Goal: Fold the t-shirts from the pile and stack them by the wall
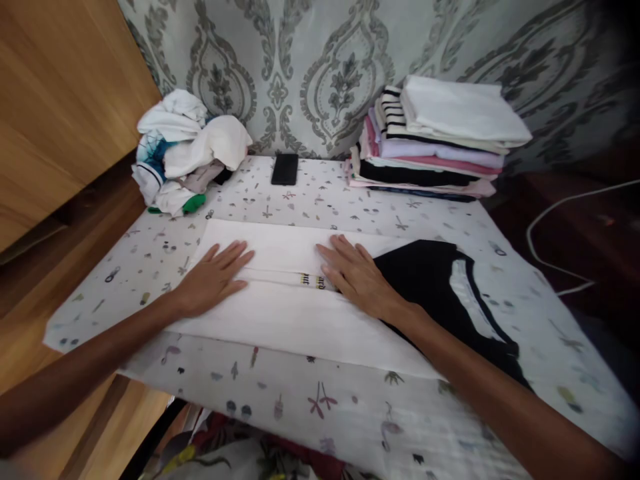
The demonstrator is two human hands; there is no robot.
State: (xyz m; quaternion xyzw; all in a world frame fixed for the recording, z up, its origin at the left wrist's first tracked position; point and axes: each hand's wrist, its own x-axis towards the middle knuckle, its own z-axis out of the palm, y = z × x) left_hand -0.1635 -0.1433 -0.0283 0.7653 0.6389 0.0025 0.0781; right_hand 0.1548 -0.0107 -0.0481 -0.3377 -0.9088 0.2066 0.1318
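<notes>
Gripping nothing, left hand [214, 279] and right hand [354, 275] lie flat on a shirt [280, 317], sides seemingly folded, length not; I see a folded stack [433, 155], an unfolded heap [187, 155].

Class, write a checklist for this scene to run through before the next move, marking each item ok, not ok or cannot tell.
1. Left hand palm down on the shirt: ok.
2. Right hand palm down on the shirt, beside the printed letters: ok.
3. Phone apart from the shirt: ok.
4. Stack of folded clothes apart from the shirt: ok.
5. Loose pile of clothes neatly folded: not ok, it lies crumpled.
6. Underside of the shirt smooth: cannot tell, hidden.
</notes>
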